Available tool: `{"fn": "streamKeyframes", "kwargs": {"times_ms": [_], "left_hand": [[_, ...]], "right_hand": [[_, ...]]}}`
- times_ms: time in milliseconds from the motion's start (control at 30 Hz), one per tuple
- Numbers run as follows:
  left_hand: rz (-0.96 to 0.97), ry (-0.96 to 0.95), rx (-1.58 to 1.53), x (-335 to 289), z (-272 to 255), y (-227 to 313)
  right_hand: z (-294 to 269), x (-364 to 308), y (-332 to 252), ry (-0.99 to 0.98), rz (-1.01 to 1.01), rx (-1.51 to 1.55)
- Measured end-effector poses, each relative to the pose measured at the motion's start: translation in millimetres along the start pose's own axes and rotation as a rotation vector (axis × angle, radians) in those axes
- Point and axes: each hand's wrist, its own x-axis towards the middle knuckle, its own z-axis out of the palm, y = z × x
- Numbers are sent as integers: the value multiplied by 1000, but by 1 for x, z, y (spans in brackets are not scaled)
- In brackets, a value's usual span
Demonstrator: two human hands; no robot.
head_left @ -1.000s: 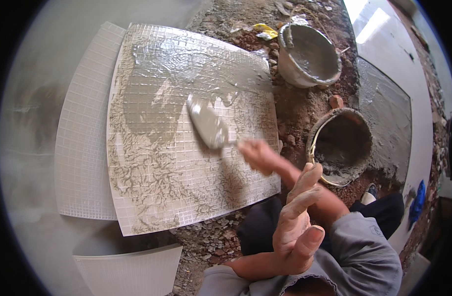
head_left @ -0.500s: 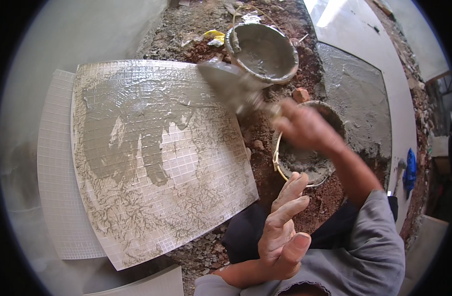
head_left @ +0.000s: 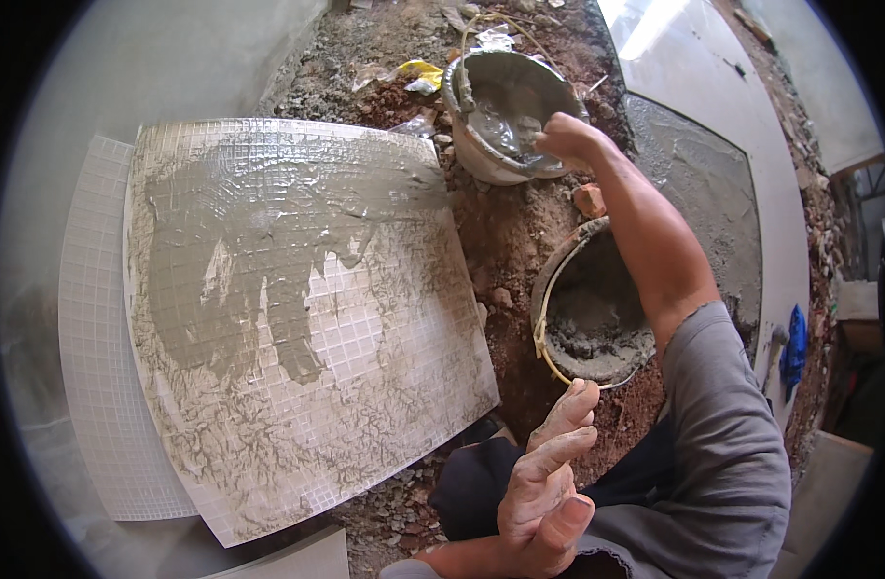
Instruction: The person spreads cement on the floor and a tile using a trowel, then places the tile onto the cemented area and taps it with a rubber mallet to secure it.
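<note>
The large tile point(head_left: 351, 314) lay grid side up at the left, and its near right edge reached toward the person's dark-trousered knee point(head_left: 473, 487); a shift of that knee could have knocked it or smeared its surface. Grey slurry point(head_left: 269, 207) covered mainly the far part, with bare grid showing nearer the person, so the coat risked drying unevenly if those gaps stayed. A second tile point(head_left: 95, 357) sat partly beneath; being offset, it might have let the upper one rock or slide under a push.

The upper bucket point(head_left: 476, 159) stood on loose earth, and a hard scoop against its wall could have tipped it. The lower bucket point(head_left: 597, 270) was below the right forearm, where a low elbow might have caught it.

The right hand point(head_left: 570, 143) was at the upper bucket's rim, its fingers bent; I could not tell whether they gripped anything. Wet fingers could have slipped there. The left hand point(head_left: 549, 497) was empty, fingers loosely extended; its tips appeared near the lower bucket's pale handle point(head_left: 551, 365), which they could have snagged.

A yellow wrapper point(head_left: 421, 75) might have stuck to wet slurry.
</note>
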Motion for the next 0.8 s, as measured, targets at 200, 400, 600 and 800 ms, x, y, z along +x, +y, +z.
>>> {"fn": "streamKeyframes", "kwargs": {"times_ms": [200,400,600,800], "left_hand": [[-65,-12,-39,7,-3,-2],[-92,-7,-48,4,3,3],[-65,-14,-59,-2,14,12],[-80,-134,-14,-11,22,21]], "right_hand": [[1,-24,57,-55,-62,505],[7,-46,62,121,-77,554],[13,-64,80,135,-41,645],[-1,-113,45,114,-190,543]]}}
